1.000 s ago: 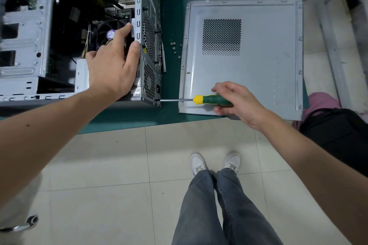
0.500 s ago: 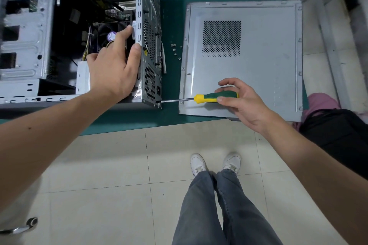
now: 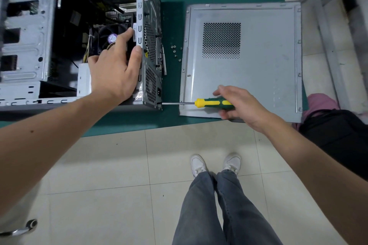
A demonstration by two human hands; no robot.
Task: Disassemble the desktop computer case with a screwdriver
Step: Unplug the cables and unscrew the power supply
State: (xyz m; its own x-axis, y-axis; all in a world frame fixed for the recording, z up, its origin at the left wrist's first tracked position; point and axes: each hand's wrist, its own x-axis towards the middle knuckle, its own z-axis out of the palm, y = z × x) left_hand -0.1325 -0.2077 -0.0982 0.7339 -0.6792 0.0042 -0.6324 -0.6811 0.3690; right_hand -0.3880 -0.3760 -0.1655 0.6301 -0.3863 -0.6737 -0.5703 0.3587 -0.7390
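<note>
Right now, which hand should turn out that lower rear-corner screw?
Right hand: it already grips the screwdriver, tip at the case corner. Left hand braces the case's rear edge.

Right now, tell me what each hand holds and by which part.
Right hand: screwdriver, by its green-and-yellow handle. Left hand: grips the computer case at its rear edge.

The computer case (image 3: 29, 45) runs past the left and top edges.
</note>
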